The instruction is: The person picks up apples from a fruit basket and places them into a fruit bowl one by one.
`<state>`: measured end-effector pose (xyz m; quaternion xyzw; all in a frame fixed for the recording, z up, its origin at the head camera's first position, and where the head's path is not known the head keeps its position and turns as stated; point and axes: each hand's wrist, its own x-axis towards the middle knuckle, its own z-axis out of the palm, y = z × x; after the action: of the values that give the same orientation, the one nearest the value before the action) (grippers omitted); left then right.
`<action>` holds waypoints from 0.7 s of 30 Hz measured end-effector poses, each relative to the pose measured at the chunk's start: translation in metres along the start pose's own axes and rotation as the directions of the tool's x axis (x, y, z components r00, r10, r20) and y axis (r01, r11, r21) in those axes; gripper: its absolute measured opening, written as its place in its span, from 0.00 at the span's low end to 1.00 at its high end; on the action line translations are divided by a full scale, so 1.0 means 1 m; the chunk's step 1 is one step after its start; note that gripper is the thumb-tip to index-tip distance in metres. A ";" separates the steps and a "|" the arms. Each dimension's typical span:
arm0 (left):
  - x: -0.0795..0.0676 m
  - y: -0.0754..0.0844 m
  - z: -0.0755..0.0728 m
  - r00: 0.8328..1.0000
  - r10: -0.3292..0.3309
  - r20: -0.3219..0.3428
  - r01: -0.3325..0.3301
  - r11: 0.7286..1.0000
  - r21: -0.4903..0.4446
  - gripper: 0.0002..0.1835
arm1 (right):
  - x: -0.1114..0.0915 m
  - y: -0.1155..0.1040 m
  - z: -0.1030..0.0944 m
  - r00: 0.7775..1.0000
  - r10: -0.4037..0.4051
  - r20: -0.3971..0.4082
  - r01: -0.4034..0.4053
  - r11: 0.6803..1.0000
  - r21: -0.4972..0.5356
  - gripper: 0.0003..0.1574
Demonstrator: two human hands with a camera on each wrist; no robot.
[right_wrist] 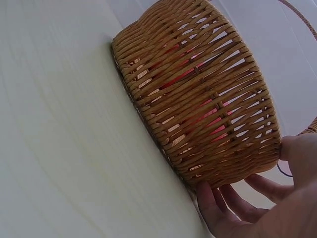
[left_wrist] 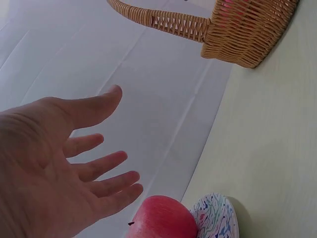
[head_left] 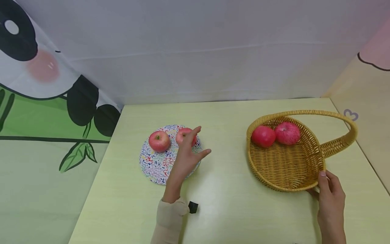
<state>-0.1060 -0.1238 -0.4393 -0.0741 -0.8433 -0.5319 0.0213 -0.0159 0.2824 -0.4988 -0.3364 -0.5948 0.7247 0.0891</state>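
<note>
My left hand (head_left: 187, 157) hovers over a round plate (head_left: 154, 170) with a multicoloured squiggle pattern, thumb and fingers spread apart with nothing between them. Two red-pink apples sit on that plate: one apple (head_left: 159, 141) at the left, and another apple (head_left: 181, 135) partly behind my fingers. The left wrist view has an apple (left_wrist: 163, 218) just below the fingertips, not held. On the right, my right hand (head_left: 332, 198) grips the near right side of a wicker basket (head_left: 286, 171), thumb at the rim and fingers low on the outer wall (right_wrist: 198, 104).
Inside the basket lie a smooth red fruit (head_left: 263, 136) and a speckled pinkish-red fruit (head_left: 287, 133). The basket's arched handle (head_left: 350, 134) leans out to the right. A pale wooden table (head_left: 231, 210) meets a white cloth (head_left: 213, 74) at the back. A small black object (head_left: 193, 207) is beside the left sleeve.
</note>
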 end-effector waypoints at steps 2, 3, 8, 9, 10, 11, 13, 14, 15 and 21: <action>-0.002 0.002 0.001 0.998 0.022 0.051 -0.021 1.000 -0.010 0.45 | 0.000 0.000 0.000 1.000 -0.002 -0.002 0.002 1.000 0.001 0.27; -0.002 0.003 0.001 0.996 0.038 0.076 -0.037 0.999 -0.018 0.44 | 0.000 0.000 0.000 1.000 -0.003 -0.002 0.003 1.000 0.001 0.27; -0.003 0.006 0.007 0.977 0.089 0.196 -0.066 0.990 -0.121 0.42 | 0.000 0.000 0.000 1.000 -0.007 -0.008 0.007 1.000 -0.001 0.26; -0.003 0.007 0.009 0.971 0.102 0.217 -0.071 0.987 -0.146 0.42 | 0.000 0.000 0.000 1.000 -0.008 -0.007 0.008 1.000 -0.001 0.26; -0.003 0.008 0.011 0.965 0.114 0.236 -0.075 0.983 -0.169 0.41 | 0.000 0.000 0.000 1.000 -0.010 -0.007 0.010 1.000 0.000 0.26; -0.003 0.010 0.013 0.959 0.126 0.253 -0.080 0.979 -0.185 0.41 | 0.000 0.000 0.000 1.000 -0.010 -0.007 0.010 1.000 0.004 0.26; -0.003 0.013 0.018 0.948 0.149 0.282 -0.094 0.976 -0.198 0.41 | 0.000 0.000 0.000 1.000 -0.010 -0.008 0.010 1.000 0.010 0.26; -0.004 0.015 0.020 0.942 0.159 0.295 -0.101 0.974 -0.202 0.41 | 0.000 0.000 0.000 1.000 -0.010 -0.009 0.010 1.000 0.013 0.26; -0.004 0.017 0.022 0.937 0.166 0.307 -0.105 0.973 -0.205 0.41 | 0.000 0.001 0.000 1.000 -0.009 -0.010 0.009 1.000 0.014 0.26; -0.007 0.030 0.035 0.918 0.184 0.352 -0.107 0.968 -0.226 0.40 | 0.001 0.001 0.000 1.000 -0.011 -0.009 0.011 1.000 0.019 0.25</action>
<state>-0.0933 -0.0805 -0.4284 -0.2375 -0.7657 -0.5882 -0.1063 -0.0161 0.2828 -0.5004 -0.3355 -0.5891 0.7284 0.0989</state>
